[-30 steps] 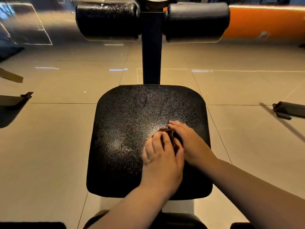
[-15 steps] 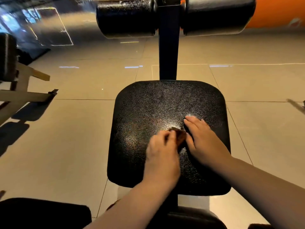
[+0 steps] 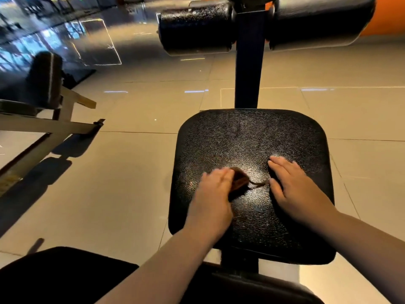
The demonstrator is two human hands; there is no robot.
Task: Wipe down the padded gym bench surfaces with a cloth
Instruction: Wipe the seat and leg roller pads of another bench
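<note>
The black padded seat (image 3: 252, 137) of the gym bench fills the middle of the view. On its near half my left hand (image 3: 212, 194), blurred by motion, holds a small bunched brown cloth (image 3: 240, 183) against the pad; my thumb is hidden by the cloth. A thin tail of the cloth trails right toward my right hand (image 3: 293, 185). That hand lies flat on the pad with straight fingers, a short gap from the cloth. Two black roller pads (image 3: 195, 29) (image 3: 317, 20) sit on the upright post (image 3: 248, 62) beyond the seat.
Another bench with a pale metal frame (image 3: 65, 126) and a dark pad (image 3: 43, 80) stands on the tiled floor at the left. A second black pad (image 3: 252, 288) lies below the seat, and a dark surface (image 3: 54, 275) fills the bottom left.
My hands have separated: the left slid left with the cloth while the right stayed flat on the pad. The view has turned left, bringing in the neighbouring bench.
</note>
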